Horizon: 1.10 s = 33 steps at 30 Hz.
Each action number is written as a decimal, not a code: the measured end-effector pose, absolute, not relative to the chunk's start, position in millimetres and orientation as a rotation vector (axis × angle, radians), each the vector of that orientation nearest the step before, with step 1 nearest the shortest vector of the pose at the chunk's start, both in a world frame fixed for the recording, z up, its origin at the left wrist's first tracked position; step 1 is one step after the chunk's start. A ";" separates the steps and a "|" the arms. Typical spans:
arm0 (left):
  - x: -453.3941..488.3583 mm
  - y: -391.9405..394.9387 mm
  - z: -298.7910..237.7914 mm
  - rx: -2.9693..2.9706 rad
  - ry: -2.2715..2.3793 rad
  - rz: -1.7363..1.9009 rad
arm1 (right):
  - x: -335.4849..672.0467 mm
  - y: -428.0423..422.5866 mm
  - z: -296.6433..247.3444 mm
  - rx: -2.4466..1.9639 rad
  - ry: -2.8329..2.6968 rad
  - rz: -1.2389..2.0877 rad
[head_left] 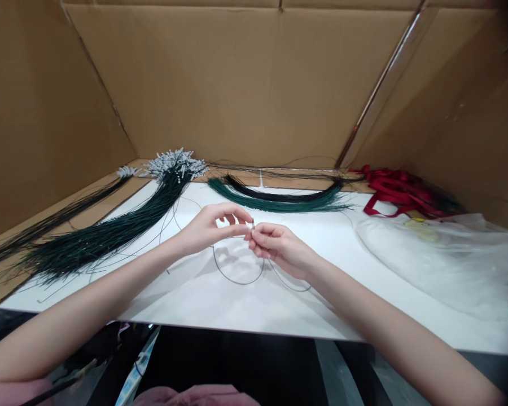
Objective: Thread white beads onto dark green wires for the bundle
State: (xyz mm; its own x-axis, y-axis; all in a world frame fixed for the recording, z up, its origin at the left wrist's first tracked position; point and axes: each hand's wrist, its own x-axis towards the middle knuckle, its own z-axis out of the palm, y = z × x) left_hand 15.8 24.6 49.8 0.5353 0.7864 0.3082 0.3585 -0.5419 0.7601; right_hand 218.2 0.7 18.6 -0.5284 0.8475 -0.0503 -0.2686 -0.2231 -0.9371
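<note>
Right hand (281, 245) pinching thin wire (239, 283); left hand (210, 224) slightly parted at tip

A dark wire (239, 283), deep green stems (110, 239) with pale grey-white tips (175, 163), green strands (275, 205), black strands (279, 197), red ribbon (389, 189), white board (237, 313), plain brown cardboard (220, 84), pink clothing (198, 396).

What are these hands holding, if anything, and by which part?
Thin dark wire: the right grip pinches it near what look like its ends. Whether the left grip holds it too is unclear.
</note>
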 end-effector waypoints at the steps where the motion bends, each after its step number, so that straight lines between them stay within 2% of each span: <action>1: 12.4 30.4 47.7 2.192 0.963 0.811 | 220.7 2.5 19.6 -0.775 -1.243 1.830; 9: 2.8 57.2 18.4 2.677 1.202 0.424 | 229.5 6.5 25.0 -0.812 -1.304 1.679; 17: 12.3 63.2 8.8 2.757 1.148 0.402 | 224.9 5.1 16.3 -0.830 -1.420 1.570; 21: 7.1 58.7 18.5 2.666 1.040 0.524 | 225.1 4.9 14.0 -0.853 -1.444 1.491; 27: -2.9 37.9 38.2 2.100 0.764 0.807 | 222.5 1.7 11.9 -0.840 -1.485 1.375; 33: 2.4 22.6 36.4 1.977 0.594 1.024 | 221.7 -2.9 18.7 -0.865 -1.632 1.174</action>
State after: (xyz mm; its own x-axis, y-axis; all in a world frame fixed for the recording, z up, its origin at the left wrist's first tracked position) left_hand 2.4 22.6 36.4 0.5592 0.6993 0.4454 0.0387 -0.5586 0.8285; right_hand 221.7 -2.9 18.7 -0.3323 0.9028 0.2731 0.0281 0.2989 -0.9539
